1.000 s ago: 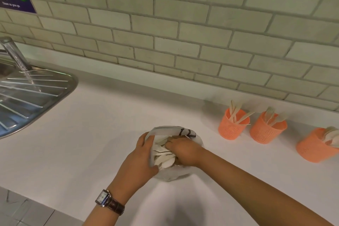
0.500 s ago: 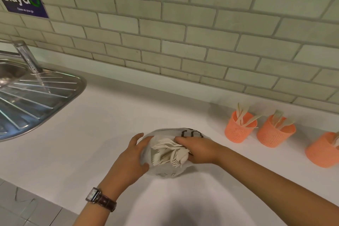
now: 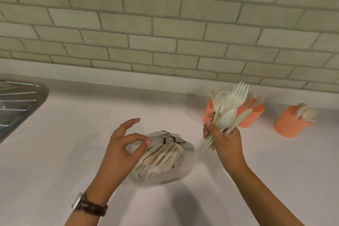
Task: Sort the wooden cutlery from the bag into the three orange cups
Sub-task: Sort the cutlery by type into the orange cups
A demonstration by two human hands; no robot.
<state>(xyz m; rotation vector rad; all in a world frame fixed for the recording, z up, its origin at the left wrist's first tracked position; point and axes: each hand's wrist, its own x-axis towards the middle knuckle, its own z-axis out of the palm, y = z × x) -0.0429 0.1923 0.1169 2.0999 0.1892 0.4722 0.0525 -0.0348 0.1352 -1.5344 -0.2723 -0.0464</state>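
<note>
While R hand (image 3: 222,139) clamps a mixed bunch (image 3: 227,110) of forks & spoons, heads up, just in front of the cups, L hand (image 3: 119,150) hangs over the bag (image 3: 185,154) w/ fingers spread and loosely curved, gripping nothing. One fingertip (image 3: 149,141) sits at the bag's rim; can't tell if it touches.

Head view, the only one: the bag lies on the counter (image 3: 64,143) btwn the two hands, mouth open, w/ plenty of cutlery (image 3: 161,158) inside. Three cups stand in a row near the wall (image 3: 165,24). Left cup (image 3: 208,110) and mid cup (image 3: 256,113) are partly hidden behind the bunch. Right cup (image 3: 289,124) is apart to the right, w/ spoons in it. Sink (image 3: 18,104) is at far left, and there's a watch (image 3: 88,205) on the L wrist.

Step, my read: a handful is out of the bag and sorting by type comes next. Task is approx. midway at best, as the bag is far from empty. Next move prob. needs L hand to pull pieces from the bunch one type at a time and drop each into its cup, spoons to the right cup. Risk: the bunch fans out and slips.
</note>
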